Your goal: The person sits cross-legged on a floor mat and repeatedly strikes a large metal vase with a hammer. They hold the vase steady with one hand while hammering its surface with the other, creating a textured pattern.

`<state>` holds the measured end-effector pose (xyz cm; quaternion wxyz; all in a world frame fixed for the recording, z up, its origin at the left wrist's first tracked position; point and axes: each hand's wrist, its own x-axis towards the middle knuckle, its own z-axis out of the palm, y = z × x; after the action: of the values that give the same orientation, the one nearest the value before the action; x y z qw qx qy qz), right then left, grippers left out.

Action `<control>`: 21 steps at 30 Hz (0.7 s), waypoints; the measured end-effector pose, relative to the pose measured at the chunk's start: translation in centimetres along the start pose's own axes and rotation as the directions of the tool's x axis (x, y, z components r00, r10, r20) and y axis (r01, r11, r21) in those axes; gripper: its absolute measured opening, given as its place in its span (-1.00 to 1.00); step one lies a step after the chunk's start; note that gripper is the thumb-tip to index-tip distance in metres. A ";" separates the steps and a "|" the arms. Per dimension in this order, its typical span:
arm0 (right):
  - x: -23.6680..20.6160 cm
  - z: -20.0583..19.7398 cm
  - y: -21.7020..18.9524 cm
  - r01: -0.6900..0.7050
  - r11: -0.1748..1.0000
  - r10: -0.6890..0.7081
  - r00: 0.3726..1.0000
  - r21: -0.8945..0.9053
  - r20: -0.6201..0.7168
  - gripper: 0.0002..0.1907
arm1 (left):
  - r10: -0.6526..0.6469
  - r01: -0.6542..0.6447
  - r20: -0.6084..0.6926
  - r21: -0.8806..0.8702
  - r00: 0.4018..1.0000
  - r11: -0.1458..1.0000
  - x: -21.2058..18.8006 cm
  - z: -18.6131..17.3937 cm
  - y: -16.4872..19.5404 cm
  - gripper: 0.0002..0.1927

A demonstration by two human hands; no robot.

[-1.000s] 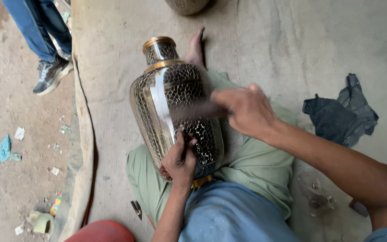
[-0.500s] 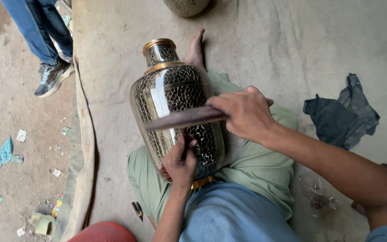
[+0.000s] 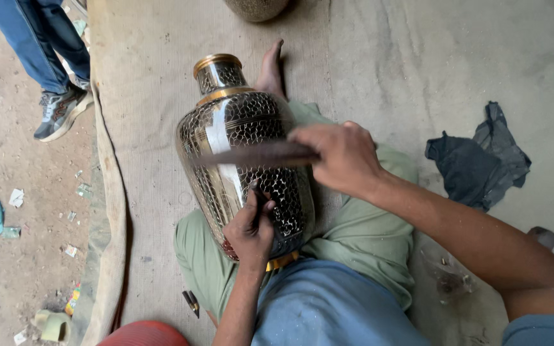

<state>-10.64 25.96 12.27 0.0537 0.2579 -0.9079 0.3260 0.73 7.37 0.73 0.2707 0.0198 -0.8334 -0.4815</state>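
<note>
The brass vase (image 3: 245, 160) lies tilted across the lap, neck toward 12 o'clock. The left hand (image 3: 249, 230) pinches a thin chisel (image 3: 256, 198), probably tip-down on the pattern; the right hand (image 3: 344, 157) wraps a dark mallet (image 3: 258, 154) above it. Light, square taps with the chisel steady suit best.

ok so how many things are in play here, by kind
vases: 2, the patterned brass vase on the lap and part of another vase at the top edge
tools: 2, a dark stick in the right hand, a thin tool in the left hand
dark rags: 1
total: 5
</note>
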 end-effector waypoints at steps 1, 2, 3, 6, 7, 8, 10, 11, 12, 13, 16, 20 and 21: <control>-0.1 0.2 0.0 -0.030 0.986 0.049 0.993 0.163 -0.110 -0.70 | -0.024 0.024 0.014 0.007 1.000 1.000 0.0 -0.1 0.0 -0.59; -0.3 0.5 0.0 -0.032 0.986 0.047 0.995 0.164 -0.084 -0.72 | -0.049 0.049 0.022 0.014 0.999 0.999 -0.2 -0.2 0.2 -0.58; -0.5 0.7 -0.1 -0.030 0.986 0.040 0.997 0.163 -0.059 -0.74 | -0.071 0.069 0.027 0.039 0.997 0.997 -0.6 -0.5 0.3 -0.58; 0.1 0.2 0.6 0.017 0.996 -0.009 0.995 -0.088 0.095 -0.70 | -0.052 0.051 0.022 0.042 0.998 0.998 0.5 -0.2 0.3 -0.60; 0.1 0.0 0.6 0.048 0.978 -0.012 0.984 -0.204 0.175 -0.66 | -0.030 0.029 0.004 0.011 1.000 1.000 0.5 0.0 0.4 -0.60; -0.3 0.4 0.4 -0.063 0.997 0.060 0.996 0.032 0.072 -0.64 | -0.017 0.017 -0.005 -0.015 1.000 1.000 0.1 -0.1 0.4 -0.61; -0.8 1.2 0.0 -0.193 0.843 0.259 0.964 0.502 -0.064 -0.51 | -0.039 0.038 0.013 0.009 0.999 0.999 -0.3 -0.2 0.1 -0.63; -0.9 1.1 0.0 -0.155 0.960 0.147 0.988 0.234 0.051 -0.55 | -0.048 0.048 0.015 0.021 0.999 0.999 -0.3 -0.2 0.0 -0.64; -0.9 0.8 0.2 -0.064 0.997 0.071 0.980 -0.044 0.184 -0.59 | -0.037 0.036 0.016 0.022 0.999 0.999 -0.4 -0.4 0.1 -0.63; -0.5 0.5 0.6 0.066 0.949 0.037 0.948 -0.309 0.315 -0.61 | -0.011 0.011 0.017 0.018 1.000 1.000 -0.1 -0.4 0.2 -0.62; -0.1 0.9 1.0 -0.175 0.970 0.170 0.984 0.167 0.046 -0.63 | -0.046 0.044 0.040 0.046 0.998 0.998 0.1 -0.4 0.1 -0.60; -0.5 0.9 1.0 -0.084 0.990 0.077 0.995 0.116 0.065 -0.67 | -0.018 0.017 0.028 0.027 0.999 0.999 0.0 -0.5 0.1 -0.65; -0.3 0.3 1.3 -0.053 0.998 0.055 0.990 -0.015 0.131 -0.62 | -0.013 0.012 0.022 0.025 1.000 1.000 0.6 -0.3 0.1 -0.64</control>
<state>-11.03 26.68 11.21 -0.0135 0.2537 -0.9180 0.3044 0.36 7.01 1.16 0.2580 0.0229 -0.8422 -0.4729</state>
